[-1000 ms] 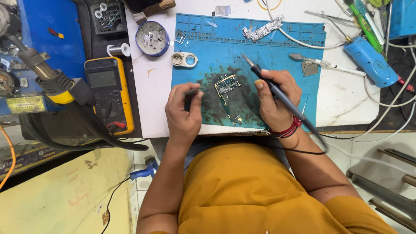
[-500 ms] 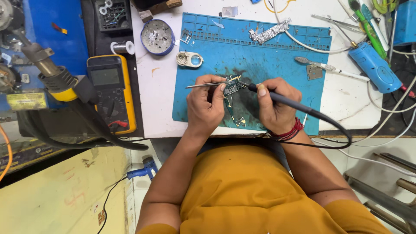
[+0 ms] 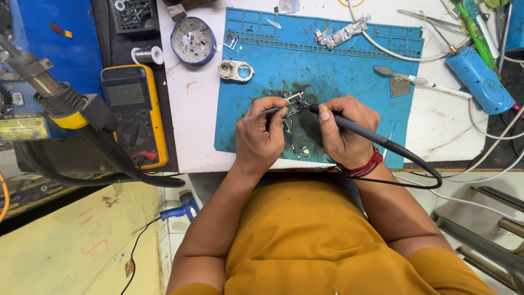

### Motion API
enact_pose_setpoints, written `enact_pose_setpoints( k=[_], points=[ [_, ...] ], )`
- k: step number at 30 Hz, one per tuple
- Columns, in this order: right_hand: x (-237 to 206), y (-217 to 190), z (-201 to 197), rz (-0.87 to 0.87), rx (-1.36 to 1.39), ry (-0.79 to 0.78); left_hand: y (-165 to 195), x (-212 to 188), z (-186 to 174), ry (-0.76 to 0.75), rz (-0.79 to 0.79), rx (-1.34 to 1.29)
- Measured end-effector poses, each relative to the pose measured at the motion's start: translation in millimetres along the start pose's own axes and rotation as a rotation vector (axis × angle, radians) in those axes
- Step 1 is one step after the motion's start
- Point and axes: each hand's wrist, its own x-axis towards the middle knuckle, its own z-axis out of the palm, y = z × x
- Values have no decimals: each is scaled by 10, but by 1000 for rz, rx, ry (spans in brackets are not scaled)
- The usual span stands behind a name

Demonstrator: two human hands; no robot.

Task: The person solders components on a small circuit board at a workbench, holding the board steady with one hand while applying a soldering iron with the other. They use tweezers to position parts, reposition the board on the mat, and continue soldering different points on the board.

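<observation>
As fingers (image 3: 281, 112) pinch tweezers (image 3: 262, 113), mat edge (image 3: 218, 131) near

Circuit board (image 3: 295, 128): small, narrow, green-black with gold contacts, lying flat on blue mat (image 3: 349, 71), on dark scorched patch near mat's front edge, roughly mid-width; long axis runs front to back, upper end partly hidden under fingers.

Soldering iron (image 3: 355, 127): dark slim handle, cable looping off past mat's front right corner; held pen-style in right hand (image 3: 345, 134), tip at board's upper end.

Tweezers (image 3: 265, 113): thin, silver, near horizontal, pinched in left hand (image 3: 261, 136), points at same spot on board.
</observation>
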Motion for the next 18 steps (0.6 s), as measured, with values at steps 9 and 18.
enact_pose_setpoints(
  k=[9, 18],
  points=[
    [19, -17, 3, -7, 14, 3, -38, 1, 2, 2, 41, 27],
    [22, -34, -6, -2, 6, -7, -53, -4, 12, 1, 23, 12]
  ],
)
